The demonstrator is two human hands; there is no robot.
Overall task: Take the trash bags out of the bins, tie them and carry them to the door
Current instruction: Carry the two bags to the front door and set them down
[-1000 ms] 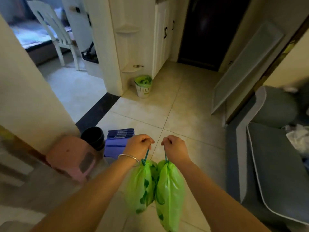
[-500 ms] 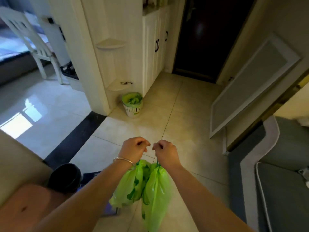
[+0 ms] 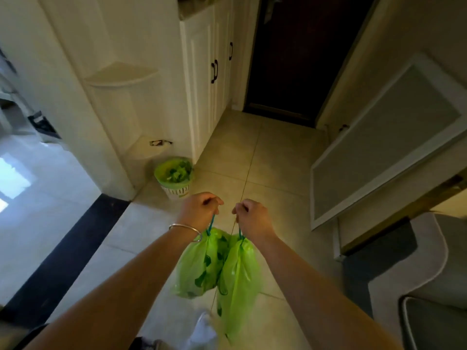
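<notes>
We were on the carry – left hand (image 3: 199, 209) and right hand (image 3: 252, 218) each clenched on a drawstring, two tied bags (image 3: 219, 269) hanging at lower centre. Next, we judged: cross to the door (image 3: 300, 56) at top centre – past the bin (image 3: 174, 176)

green bags (image 3: 214, 261), dark door (image 3: 298, 54)

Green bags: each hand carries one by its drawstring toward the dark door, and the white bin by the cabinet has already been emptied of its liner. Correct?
Not quite. The head view shows the white bin still lined with a green bag. The rest holds: the left hand and right hand each hold one tied bag by its drawstring, facing the dark door.
</notes>
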